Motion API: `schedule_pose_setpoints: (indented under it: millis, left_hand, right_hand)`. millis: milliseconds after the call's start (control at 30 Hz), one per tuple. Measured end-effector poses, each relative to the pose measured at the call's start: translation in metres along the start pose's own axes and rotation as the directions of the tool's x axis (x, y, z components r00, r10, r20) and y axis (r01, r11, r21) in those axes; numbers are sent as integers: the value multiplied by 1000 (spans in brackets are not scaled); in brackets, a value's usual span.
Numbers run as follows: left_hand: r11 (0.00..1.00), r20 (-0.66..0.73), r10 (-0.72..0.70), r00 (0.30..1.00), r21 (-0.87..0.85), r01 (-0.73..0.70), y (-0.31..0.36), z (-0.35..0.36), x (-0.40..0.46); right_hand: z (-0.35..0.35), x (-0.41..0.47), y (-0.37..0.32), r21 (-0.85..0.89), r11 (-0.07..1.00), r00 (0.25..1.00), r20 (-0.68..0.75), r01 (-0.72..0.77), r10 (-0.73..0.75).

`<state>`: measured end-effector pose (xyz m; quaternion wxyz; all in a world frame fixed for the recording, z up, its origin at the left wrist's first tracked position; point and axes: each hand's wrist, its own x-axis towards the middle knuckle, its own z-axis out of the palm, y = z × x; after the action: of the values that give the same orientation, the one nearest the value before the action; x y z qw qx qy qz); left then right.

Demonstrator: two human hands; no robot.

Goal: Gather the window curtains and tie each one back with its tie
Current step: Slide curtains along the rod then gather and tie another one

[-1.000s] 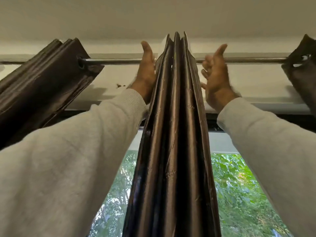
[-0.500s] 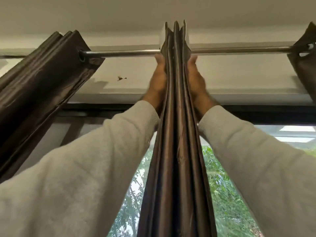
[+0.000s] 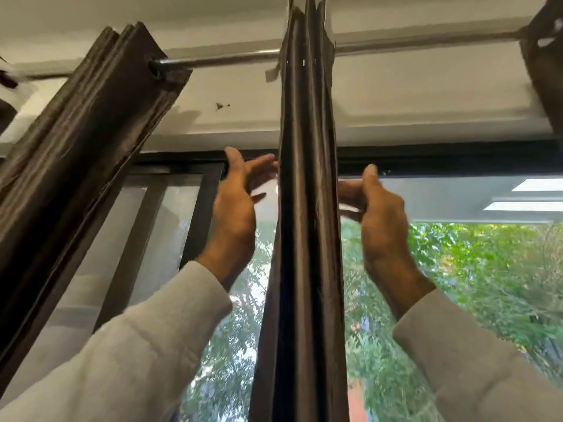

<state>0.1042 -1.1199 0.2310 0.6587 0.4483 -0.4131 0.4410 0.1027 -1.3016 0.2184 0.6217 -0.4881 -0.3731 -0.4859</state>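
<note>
Metal curtain rod (image 3: pixel 231 58) running across above the window, carrying three dark brown curtains, gathered left curtain (image 3: pixel 91 141) threaded on by an eyelet, tightly pleated middle curtain (image 3: pixel 307 208) hanging straight down, right curtain (image 3: pixel 545 56) bunched at the frame's edge

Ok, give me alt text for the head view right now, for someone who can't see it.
Two open hands, left hand and right hand, flank a gathered dark brown curtain hanging from a metal curtain rod, neither clearly gripping it. Another bunched curtain hangs at left; green trees show through the window.
</note>
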Motion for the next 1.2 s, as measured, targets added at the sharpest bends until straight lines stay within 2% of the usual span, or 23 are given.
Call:
schedule_pose_setpoints:
  millis: [33,67,167,233,267,300,400,533,633,700,833,933,1033,1100,1167,1200]
  left_hand:
    - [999,-62,18,998,-30,-20,8,-7,-3]
    - [997,-52,9,999,-74,-13,12,-9,-6]
    - [995,102,-38,994,-86,46,17,17,-36]
    - [997,84,-71,994,16,70,19,30,-60]
    - [993,88,-111,990,-24,113,18,31,-72]
    - [984,113,-147,983,-86,157,19,30,-84]
    - [930,152,-223,963,-262,256,20,12,-114]
    - [880,135,-389,911,-236,411,-4,-11,-170]
    - [844,172,-466,868,-207,494,-16,-31,-222]
    - [834,204,-509,836,-124,538,-21,-48,-258]
    - [900,135,-435,890,65,430,-23,-93,-302]
    - [902,163,-418,894,187,388,-16,-122,-329]
    - [900,223,-413,883,248,358,-9,-132,-351]
    - [894,177,-424,888,240,379,-7,-136,-358]
    - [884,135,-442,887,232,406,-7,-142,-365]
    - [882,123,-442,888,237,407,-5,-144,-370]
  right_hand:
    - [-3,2,-5,42,999,999,-40,-14,16]
    - [1,1,-9,65,998,999,-43,-12,15]
    - [33,-28,-15,72,995,995,76,-65,59]
    - [50,-62,-17,100,989,979,179,-112,93]
    - [54,-76,-16,121,981,966,227,-151,121]
    - [53,-87,-15,166,970,964,225,-179,140]
    - [38,-111,-5,298,935,981,96,-192,171]
    - [30,-175,17,181,913,924,187,-367,334]
    - [17,-228,18,115,911,918,76,-397,390]
    - [7,-268,21,68,898,900,63,-436,432]
    - [-24,-324,10,-40,877,872,-138,-479,470]
    - [-34,-361,-10,-175,874,882,-234,-453,410]
    - [-33,-388,-19,-289,858,902,-221,-425,372]
    - [-34,-399,-21,-386,821,900,-295,-420,322]
    - [-29,-409,-30,-623,684,899,-422,-380,116]
    - [-26,-418,-37,-718,616,908,-419,-324,-10]
